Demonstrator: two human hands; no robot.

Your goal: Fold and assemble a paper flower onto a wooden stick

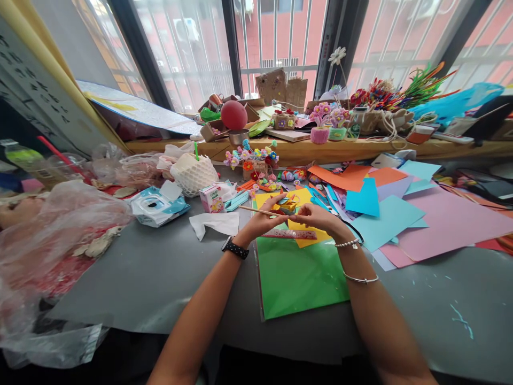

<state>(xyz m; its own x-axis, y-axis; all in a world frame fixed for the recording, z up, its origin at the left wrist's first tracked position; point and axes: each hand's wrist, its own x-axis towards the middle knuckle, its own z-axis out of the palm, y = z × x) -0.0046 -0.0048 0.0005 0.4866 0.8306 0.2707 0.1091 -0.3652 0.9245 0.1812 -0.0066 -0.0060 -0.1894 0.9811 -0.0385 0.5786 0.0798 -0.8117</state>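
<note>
Over the yellow paper (306, 238), my two hands meet in front of me. My left hand (260, 222) is closed on a thin wooden stick (256, 210), which lies across the fingers and points left. A small yellow, orange and grey paper piece (286, 207) shows at its fingertips. My right hand (316, 218) pinches with thumb and finger close to the stick's right end; what lies between the fingers is too small to make out. Beneath them are a pinkish patterned strip (290, 233) and a green sheet (300, 278) in a clear sleeve.
Pink (452, 219), blue (364, 199) and orange paper (344, 176) overlap at the right. At the left are a wet-wipe pack (158, 206), a small pink box (211, 199) and plastic bags (68, 230). Craft flowers (254, 160) stand behind, below a cluttered windowsill (160, 148).
</note>
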